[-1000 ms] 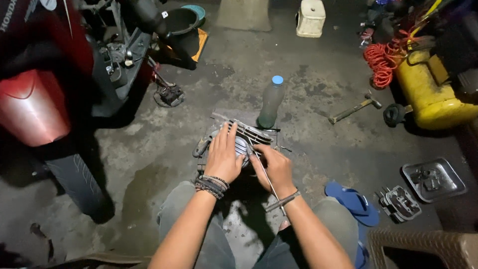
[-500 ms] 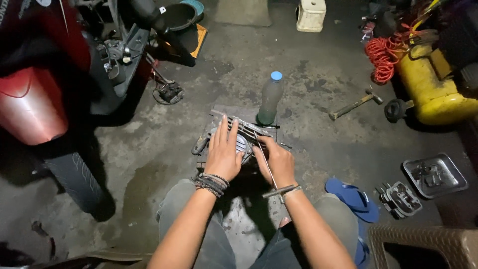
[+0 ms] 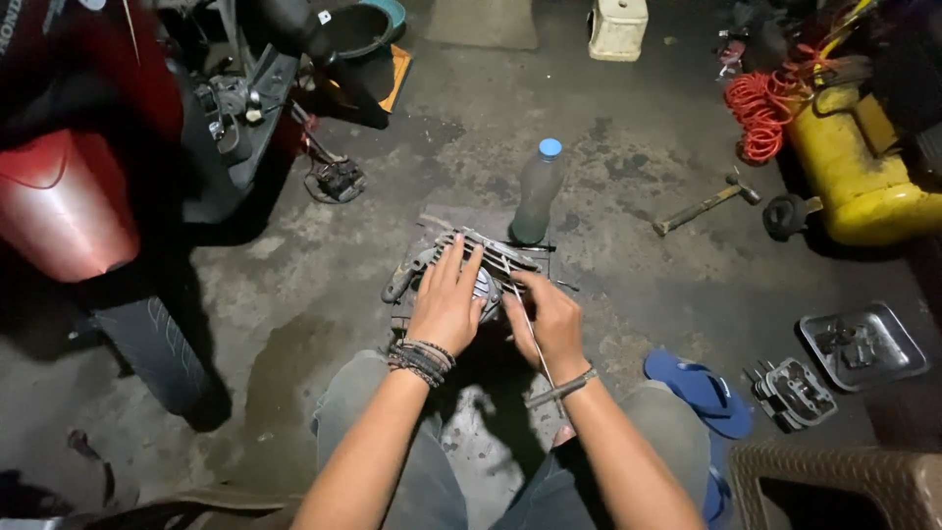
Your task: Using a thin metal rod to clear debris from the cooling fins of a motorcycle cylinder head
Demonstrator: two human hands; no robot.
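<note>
Both hands (image 3: 496, 309) on finned engine cyl. (image 3: 469, 267), fins running L-R.

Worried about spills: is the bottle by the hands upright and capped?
Upright and capped: the bottle stands on the floor with its blue cap on top.

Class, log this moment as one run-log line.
left hand: flat on finned engine part | right hand: holding thin rod | plastic bottle: upright behind

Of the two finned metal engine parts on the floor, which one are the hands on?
The finned cylinder part in front of the knees, beside the plastic bottle. The left hand lies flat on it. The other finned part sits untouched by the blue sandal.
</note>
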